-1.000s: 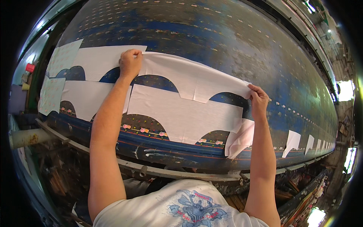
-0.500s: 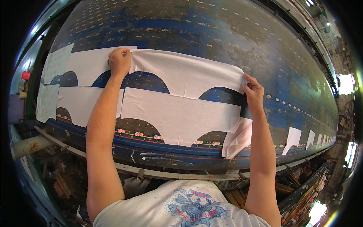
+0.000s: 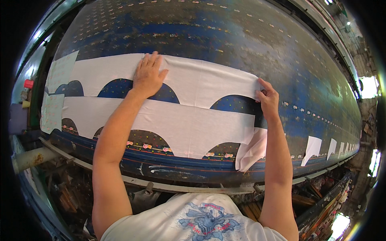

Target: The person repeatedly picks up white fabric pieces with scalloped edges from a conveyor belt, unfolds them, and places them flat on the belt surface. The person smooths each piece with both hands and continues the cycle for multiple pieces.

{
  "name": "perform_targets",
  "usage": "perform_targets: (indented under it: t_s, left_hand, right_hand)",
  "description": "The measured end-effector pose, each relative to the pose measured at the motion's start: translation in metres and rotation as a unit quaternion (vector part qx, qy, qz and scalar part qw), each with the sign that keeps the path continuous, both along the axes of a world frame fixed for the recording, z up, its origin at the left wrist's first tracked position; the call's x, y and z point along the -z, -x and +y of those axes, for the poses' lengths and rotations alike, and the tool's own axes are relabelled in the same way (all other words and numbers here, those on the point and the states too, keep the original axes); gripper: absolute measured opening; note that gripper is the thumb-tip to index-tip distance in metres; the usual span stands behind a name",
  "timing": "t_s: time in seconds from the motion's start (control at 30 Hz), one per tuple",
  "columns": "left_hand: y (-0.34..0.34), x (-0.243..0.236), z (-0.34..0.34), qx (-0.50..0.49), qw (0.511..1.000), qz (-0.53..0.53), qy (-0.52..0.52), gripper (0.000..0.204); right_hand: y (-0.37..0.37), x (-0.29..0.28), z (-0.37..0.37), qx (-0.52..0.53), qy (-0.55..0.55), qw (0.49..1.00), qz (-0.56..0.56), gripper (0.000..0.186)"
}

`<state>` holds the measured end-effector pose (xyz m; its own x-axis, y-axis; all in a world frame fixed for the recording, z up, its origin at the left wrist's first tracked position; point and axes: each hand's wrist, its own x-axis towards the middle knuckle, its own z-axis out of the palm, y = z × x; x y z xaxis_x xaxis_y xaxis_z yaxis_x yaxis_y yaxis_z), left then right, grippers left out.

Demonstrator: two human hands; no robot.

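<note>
A white cut fabric piece [image 3: 197, 80] with curved cut-outs along its near edge lies over the far row of the long table. My left hand [image 3: 148, 76] presses flat on its left part, fingers spread. At its right end, my right hand [image 3: 267, 94] pinches the corner between thumb and fingers, and that corner is slightly raised. Nearer to me lies a second white fabric piece [image 3: 193, 128] of the same shape. By its right end, a loosely folded pinkish-white fabric piece [image 3: 252, 150] rests partly behind my right forearm.
The long dark table [image 3: 225, 36] has blue patches and rows of small printed marks. Pale green printed fabric pieces [image 3: 54, 114] lie at its left end. Small white fabric pieces [image 3: 311, 149] line the near edge at right. A rail [image 3: 185, 186] runs along the front.
My left hand has let go of the fabric's left corner, opened, and moved right onto its surface. The fabric's left end now lies down. My right hand still pinches its corner.
</note>
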<state>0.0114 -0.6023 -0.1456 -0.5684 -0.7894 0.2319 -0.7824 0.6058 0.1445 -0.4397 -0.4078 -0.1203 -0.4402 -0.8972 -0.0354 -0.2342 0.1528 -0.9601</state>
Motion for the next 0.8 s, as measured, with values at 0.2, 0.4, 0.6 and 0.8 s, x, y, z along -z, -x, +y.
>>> perform_targets:
  t_s: [0.2,0.4,0.6,0.8]
  left_hand:
    - [0.091,-0.016,0.065,0.034,0.994,-0.088,-0.05,0.111]
    - [0.222,-0.025,0.128,0.117,0.988,0.013,-0.1,0.11]
    - [0.295,-0.031,0.133,0.247,0.959,-0.02,-0.135,0.108]
    - [0.204,-0.017,0.082,0.206,0.975,0.015,-0.081,0.1]
  right_hand:
    - [0.003,-0.001,0.0,0.002,-0.009,1.0,-0.022,0.058]
    - [-0.019,-0.038,-0.006,-0.047,0.071,0.994,-0.068,0.06]
    - [-0.045,-0.079,0.01,-0.046,0.074,0.996,-0.008,0.046]
    - [-0.001,-0.08,0.099,0.028,0.025,0.992,0.123,0.042]
